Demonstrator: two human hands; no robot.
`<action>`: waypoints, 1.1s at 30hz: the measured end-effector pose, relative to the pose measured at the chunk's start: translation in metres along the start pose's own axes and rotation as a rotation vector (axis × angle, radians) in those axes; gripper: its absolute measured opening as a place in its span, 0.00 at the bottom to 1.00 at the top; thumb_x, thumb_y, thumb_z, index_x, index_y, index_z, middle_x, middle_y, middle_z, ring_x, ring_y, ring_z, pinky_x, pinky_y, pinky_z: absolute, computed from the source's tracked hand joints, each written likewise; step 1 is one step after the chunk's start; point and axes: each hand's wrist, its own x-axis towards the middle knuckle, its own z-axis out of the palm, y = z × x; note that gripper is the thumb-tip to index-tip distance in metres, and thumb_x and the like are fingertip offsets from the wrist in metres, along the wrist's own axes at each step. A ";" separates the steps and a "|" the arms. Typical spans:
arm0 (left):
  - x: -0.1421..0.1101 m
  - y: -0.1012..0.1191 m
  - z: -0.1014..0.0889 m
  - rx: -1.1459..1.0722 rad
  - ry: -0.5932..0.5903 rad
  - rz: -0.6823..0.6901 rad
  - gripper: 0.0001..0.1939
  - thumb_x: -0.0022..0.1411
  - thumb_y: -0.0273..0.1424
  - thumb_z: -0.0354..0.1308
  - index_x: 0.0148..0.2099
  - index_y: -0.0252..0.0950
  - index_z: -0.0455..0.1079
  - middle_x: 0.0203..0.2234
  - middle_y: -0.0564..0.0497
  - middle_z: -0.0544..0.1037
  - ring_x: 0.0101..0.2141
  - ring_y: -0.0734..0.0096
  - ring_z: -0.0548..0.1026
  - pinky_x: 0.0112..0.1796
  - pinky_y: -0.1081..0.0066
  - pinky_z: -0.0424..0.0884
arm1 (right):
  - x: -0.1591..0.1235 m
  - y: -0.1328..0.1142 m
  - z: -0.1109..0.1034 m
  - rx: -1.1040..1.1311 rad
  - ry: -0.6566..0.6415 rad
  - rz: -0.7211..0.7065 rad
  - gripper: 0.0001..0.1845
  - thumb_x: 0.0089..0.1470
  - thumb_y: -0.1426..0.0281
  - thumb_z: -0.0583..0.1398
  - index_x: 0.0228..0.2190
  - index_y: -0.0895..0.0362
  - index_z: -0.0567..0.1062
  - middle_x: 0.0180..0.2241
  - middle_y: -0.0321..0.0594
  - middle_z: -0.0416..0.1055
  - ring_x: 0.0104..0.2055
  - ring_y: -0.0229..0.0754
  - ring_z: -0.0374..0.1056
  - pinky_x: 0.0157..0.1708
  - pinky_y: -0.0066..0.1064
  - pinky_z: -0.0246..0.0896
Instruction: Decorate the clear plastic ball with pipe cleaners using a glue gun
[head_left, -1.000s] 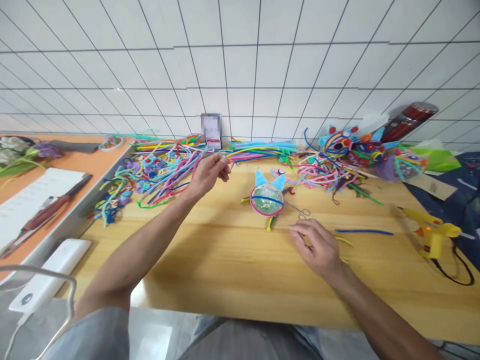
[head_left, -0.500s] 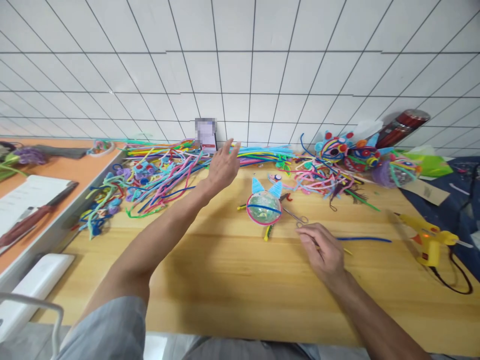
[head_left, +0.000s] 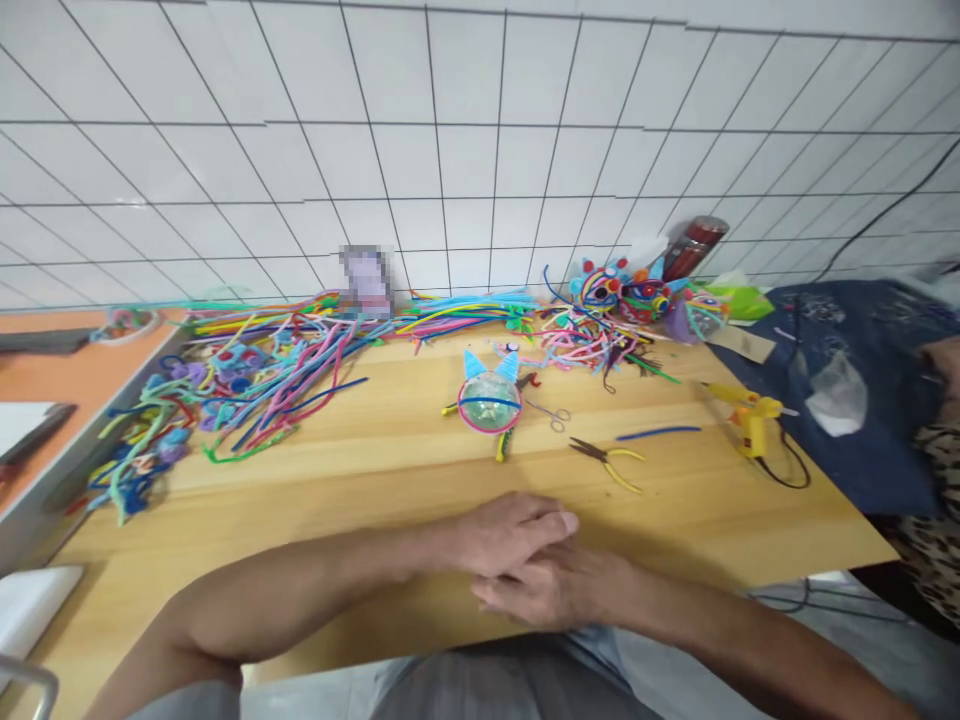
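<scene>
My left hand lies across my right hand close to the table's front edge. Both are closed, fingers curled against each other, and no object shows in them. Beyond them stands a clear round ornament with light-blue pointed ears, a pink rim and a dark-blue band across it. Small scissors lie to its right. Nearer my hands are pliers with yellow handles, their jaws apart. A dark-blue pipe cleaner lies right of the pliers.
A yellow glue gun stands at the right. Pipe cleaners are heaped at the back left, more at the back right. Decorated balls and a red flask are by the wall, where a phone leans. Part of another person's patterned clothing shows at right.
My left hand has come back from near the phone, open before, and now rests on my right hand. The right hand has moved toward me, uncovering the pliers. The view has swung right.
</scene>
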 end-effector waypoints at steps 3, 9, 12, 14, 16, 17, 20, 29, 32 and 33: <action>-0.015 -0.012 -0.008 -0.113 0.146 -0.010 0.25 0.79 0.45 0.41 0.39 0.36 0.73 0.33 0.49 0.79 0.35 0.67 0.76 0.38 0.70 0.71 | 0.002 0.007 -0.015 -0.011 0.034 -0.213 0.16 0.71 0.71 0.57 0.31 0.53 0.79 0.25 0.35 0.78 0.27 0.37 0.73 0.28 0.29 0.69; -0.044 -0.080 -0.043 0.141 0.886 0.019 0.15 0.70 0.41 0.60 0.52 0.37 0.71 0.37 0.50 0.77 0.37 0.66 0.75 0.40 0.66 0.73 | 0.006 0.067 -0.048 0.007 0.261 0.282 0.07 0.64 0.69 0.65 0.44 0.52 0.75 0.40 0.42 0.81 0.44 0.47 0.79 0.46 0.40 0.75; -0.034 -0.118 -0.066 0.303 0.949 0.058 0.40 0.59 0.37 0.71 0.69 0.37 0.60 0.60 0.37 0.73 0.57 0.52 0.74 0.57 0.51 0.73 | 0.009 0.096 -0.040 -0.040 0.185 0.465 0.32 0.57 0.65 0.70 0.59 0.53 0.68 0.56 0.51 0.76 0.59 0.56 0.74 0.58 0.52 0.72; -0.022 -0.133 -0.079 0.347 0.878 0.049 0.49 0.55 0.35 0.74 0.73 0.36 0.54 0.66 0.32 0.67 0.65 0.45 0.69 0.63 0.45 0.68 | 0.012 0.111 -0.028 -0.029 0.129 0.503 0.43 0.53 0.67 0.72 0.65 0.55 0.62 0.63 0.57 0.69 0.66 0.60 0.68 0.63 0.58 0.67; -0.011 -0.141 -0.086 0.354 0.785 0.060 0.50 0.55 0.34 0.74 0.74 0.35 0.53 0.67 0.31 0.68 0.66 0.43 0.69 0.65 0.43 0.66 | 0.016 0.122 -0.016 -0.013 0.111 0.512 0.47 0.51 0.70 0.73 0.66 0.56 0.58 0.65 0.60 0.66 0.69 0.62 0.64 0.65 0.59 0.64; -0.008 -0.143 -0.087 0.349 0.749 0.075 0.49 0.57 0.34 0.74 0.74 0.36 0.54 0.67 0.32 0.69 0.66 0.44 0.70 0.65 0.44 0.67 | 0.017 0.125 -0.011 -0.001 0.112 0.526 0.47 0.51 0.71 0.72 0.66 0.56 0.57 0.65 0.60 0.66 0.69 0.61 0.64 0.65 0.59 0.64; -0.004 -0.145 -0.084 0.317 0.716 0.117 0.45 0.63 0.35 0.70 0.75 0.38 0.52 0.67 0.34 0.70 0.65 0.48 0.72 0.65 0.48 0.69 | 0.017 0.129 -0.001 0.039 0.134 0.570 0.46 0.54 0.72 0.71 0.67 0.56 0.56 0.64 0.59 0.67 0.67 0.59 0.67 0.64 0.56 0.66; -0.011 -0.143 -0.052 0.276 0.784 0.056 0.46 0.65 0.35 0.68 0.78 0.44 0.48 0.64 0.37 0.73 0.61 0.51 0.76 0.60 0.52 0.76 | 0.008 0.120 -0.001 0.051 0.097 0.581 0.57 0.51 0.71 0.72 0.72 0.57 0.48 0.69 0.62 0.59 0.72 0.61 0.60 0.69 0.56 0.61; -0.010 -0.140 -0.046 0.313 0.784 0.098 0.42 0.70 0.29 0.61 0.79 0.47 0.45 0.64 0.38 0.73 0.62 0.53 0.75 0.60 0.52 0.76 | 0.005 0.125 -0.009 0.021 0.050 0.544 0.54 0.53 0.74 0.68 0.73 0.57 0.47 0.70 0.63 0.58 0.73 0.61 0.58 0.70 0.56 0.61; -0.010 -0.139 -0.046 0.324 0.779 0.107 0.42 0.71 0.27 0.58 0.79 0.48 0.44 0.64 0.39 0.72 0.63 0.53 0.74 0.61 0.52 0.75 | 0.003 0.128 -0.011 0.013 0.040 0.539 0.53 0.54 0.75 0.67 0.73 0.57 0.47 0.70 0.63 0.59 0.73 0.60 0.58 0.69 0.56 0.61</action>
